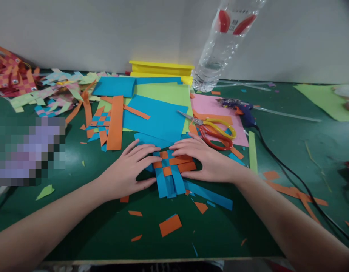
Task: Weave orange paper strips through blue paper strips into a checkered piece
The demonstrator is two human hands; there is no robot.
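Left hand (pixel 129 172): palm down, fingers stretched out flat, tips resting on the left edge of a small woven patch of blue and orange paper strips (pixel 171 168). Nothing is clasped. Right hand (pixel 205 160): likewise flat and unclenched, fingers laid over the patch's upper right, where the orange strips end. The two hands lie near each other with the weave between them.

The patch lies on the dark green table (pixel 106 226), near the front edge at centre. Its loose blue tails fan out toward us, and one long blue strip (pixel 210 194) runs off to the right.

Around it we note orange paper offcuts (pixel 170 225) in front and a large blue paper sheet (pixel 154 119) just behind. Left of that sheet lie a wide orange paper strip (pixel 115 122) and a second small blue-and-orange weave (pixel 101 121). Yellow-and-red-handled scissors (pixel 216 130) sit just beyond the right hand on a pink paper sheet (pixel 214 105). A blue glue gun (pixel 242 109) lies behind them, its black cable (pixel 290 173) trailing past the right forearm. A clear plastic bottle (pixel 222 41) stands at the back.

Our judgement of risks:
- The weave looks held by pressure alone, so uneven pushing could slide the strips apart or skew the grid.
- The unwoven blue tails could crease under a palm.
- The right forearm could snag the cable and drag the glue gun.
- The scissors' blades lie close to the right fingers.
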